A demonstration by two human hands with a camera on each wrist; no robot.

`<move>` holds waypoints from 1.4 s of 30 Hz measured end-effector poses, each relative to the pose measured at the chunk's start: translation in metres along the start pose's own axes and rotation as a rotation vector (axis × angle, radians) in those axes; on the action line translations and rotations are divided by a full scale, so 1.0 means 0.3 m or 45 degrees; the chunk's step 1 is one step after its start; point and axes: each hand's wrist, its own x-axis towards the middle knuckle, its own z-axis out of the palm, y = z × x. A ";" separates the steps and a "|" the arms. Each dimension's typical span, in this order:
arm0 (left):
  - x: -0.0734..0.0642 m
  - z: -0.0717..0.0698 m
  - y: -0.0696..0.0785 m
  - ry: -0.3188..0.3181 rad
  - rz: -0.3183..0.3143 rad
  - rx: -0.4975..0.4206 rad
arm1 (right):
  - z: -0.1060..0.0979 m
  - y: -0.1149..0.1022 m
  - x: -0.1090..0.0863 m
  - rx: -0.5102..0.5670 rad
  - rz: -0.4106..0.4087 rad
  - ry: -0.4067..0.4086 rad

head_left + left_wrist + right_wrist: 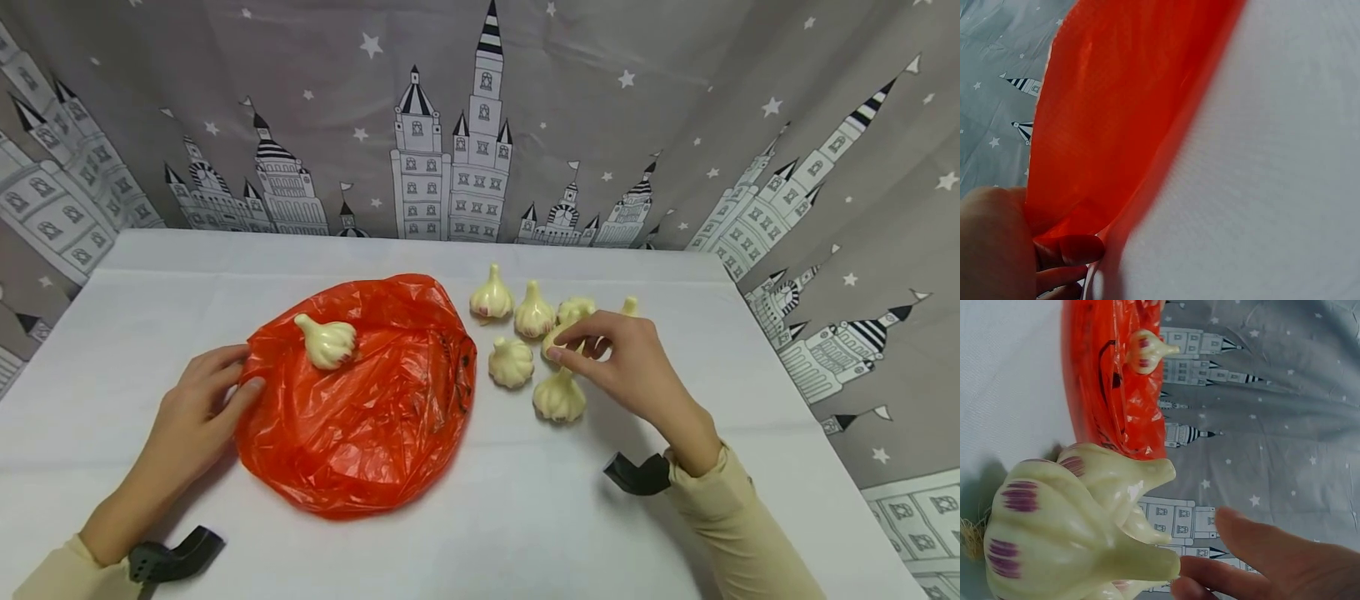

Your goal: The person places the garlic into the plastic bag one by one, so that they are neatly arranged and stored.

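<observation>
A red plastic bag [360, 425] lies spread on the table, with one garlic bulb [328, 343] on its upper left part. My left hand [198, 408] grips the bag's left edge; in the left wrist view its fingers [1082, 250] curl at the lifted plastic. To the right of the bag stand several pale garlic bulbs with purple streaks. Over them hovers my right hand [618, 362], thumb and fingers apart. In the right wrist view its fingertips are right at the stem of the nearest bulb [1054, 531]. The hand partly hides some bulbs in the head view.
The table [480, 542] has a white cover. Behind it and along its sides hangs a grey cloth [600, 100] printed with castles and stars. One garlic bulb [492, 293] stands at the back of the group, one [512, 362] nearest the bag.
</observation>
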 end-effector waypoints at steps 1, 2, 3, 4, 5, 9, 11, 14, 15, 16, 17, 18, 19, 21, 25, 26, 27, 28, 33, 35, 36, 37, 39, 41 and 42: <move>0.003 0.001 0.002 0.001 -0.001 0.001 | -0.005 0.001 0.001 -0.007 -0.007 -0.018; 0.005 0.003 0.003 0.003 0.003 0.006 | -0.009 0.002 0.002 -0.008 -0.013 -0.038; 0.007 0.005 0.003 0.003 0.007 0.001 | -0.012 0.004 0.002 -0.012 -0.015 -0.059; 0.010 0.005 0.004 0.002 0.009 -0.007 | -0.015 0.006 0.003 -0.019 -0.020 -0.076; 0.011 0.006 0.004 -0.002 0.009 -0.012 | -0.016 0.008 0.002 -0.028 -0.019 -0.093; 0.012 0.004 -0.001 -0.019 -0.008 -0.011 | -0.010 0.010 -0.002 -0.059 -0.005 -0.140; 0.011 0.003 -0.003 -0.023 -0.018 -0.002 | -0.007 0.008 -0.004 -0.066 -0.001 -0.149; 0.010 0.003 -0.003 -0.026 -0.021 0.004 | -0.003 0.008 -0.009 -0.051 -0.005 -0.156; 0.010 0.005 -0.002 -0.027 -0.017 0.000 | -0.002 0.009 -0.011 -0.048 -0.007 -0.158; 0.011 0.006 -0.001 -0.028 -0.013 -0.003 | -0.002 0.010 -0.012 -0.042 -0.011 -0.160; 0.011 0.007 -0.001 -0.031 -0.012 -0.003 | -0.003 0.011 -0.014 -0.036 -0.017 -0.161; 0.012 0.008 -0.001 -0.030 -0.008 -0.004 | -0.003 0.012 -0.015 -0.032 -0.023 -0.162; 0.012 0.008 -0.002 -0.029 -0.008 -0.001 | -0.002 0.014 -0.015 -0.028 -0.030 -0.166; 0.010 0.005 -0.004 -0.029 -0.013 0.007 | -0.001 0.016 -0.014 -0.020 -0.039 -0.178; 0.005 0.004 -0.007 -0.014 -0.014 0.003 | 0.004 0.018 -0.007 -0.005 -0.042 -0.198; 0.007 0.006 -0.007 -0.014 -0.011 -0.003 | 0.004 0.018 -0.006 -0.007 -0.040 -0.199; 0.008 0.009 -0.005 -0.016 -0.009 -0.011 | 0.003 0.019 -0.005 -0.008 -0.038 -0.198; 0.010 0.011 -0.003 -0.018 -0.006 -0.017 | 0.003 0.019 -0.005 -0.012 -0.035 -0.197; 0.017 0.011 0.003 -0.019 -0.012 -0.015 | 0.004 0.017 -0.003 -0.013 -0.031 -0.220; 0.017 0.008 0.002 -0.012 -0.015 -0.016 | 0.005 0.017 -0.002 -0.018 -0.040 -0.225; 0.017 0.007 0.002 -0.011 -0.016 -0.016 | 0.005 0.016 0.000 -0.023 -0.046 -0.224; 0.016 0.006 0.001 -0.011 -0.018 -0.017 | 0.006 0.017 0.000 -0.026 -0.051 -0.223; 0.014 0.005 0.000 -0.014 -0.017 -0.019 | 0.007 0.017 0.001 -0.035 -0.059 -0.221; 0.012 0.005 0.000 -0.019 -0.013 -0.019 | 0.008 0.017 0.001 -0.038 -0.061 -0.223; 0.011 0.005 -0.001 -0.017 -0.009 -0.022 | 0.008 0.017 0.001 -0.039 -0.059 -0.225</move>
